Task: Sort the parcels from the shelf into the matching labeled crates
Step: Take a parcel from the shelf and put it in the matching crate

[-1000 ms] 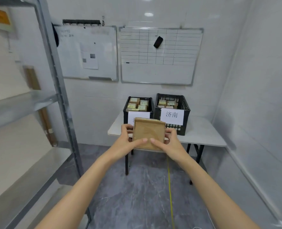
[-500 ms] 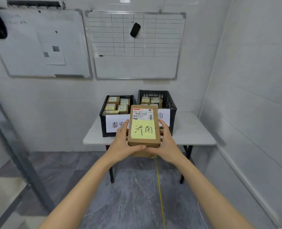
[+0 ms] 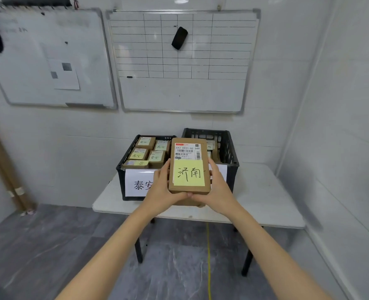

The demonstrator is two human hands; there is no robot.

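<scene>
Head view, the only view: the person is holding one brown parcel [image 3: 189, 167] out in front at chest level, above the near edge of the desk [image 3: 265, 202] and in front of the two black crates. The left hand [image 3: 162, 187] is gripping the parcel's left side and the right hand [image 3: 219, 187] its right side. The fingers [image 3: 211, 164] are running up along the edges and both thumbs are meeting under the near end, so both hands are clamped on the box. A yellow note [image 3: 189, 173] on the parcel's top is reading 济南, with a printed shipping label [image 3: 187, 150] above it. A brown edge is showing just beneath the parcel; whether that is a second box, cannot tell. The left crate [image 3: 121, 182] is carrying a white sheet [image 3: 139, 184] reading 泰安, so it is not matching this parcel. The right crate [image 3: 230, 148] is sitting just beside it, its own sheet mostly hidden behind the parcel and right hand. Progress, as a judgement: the left crate is already holding several sorted parcels [image 3: 145, 142] with yellow notes, and a few boxes are showing in the right crate, so sorting is well under way. This parcel is not yet placed and is probably heading for the right crate. The shelf is out of frame, so what is remaining cannot be told.
</scene>
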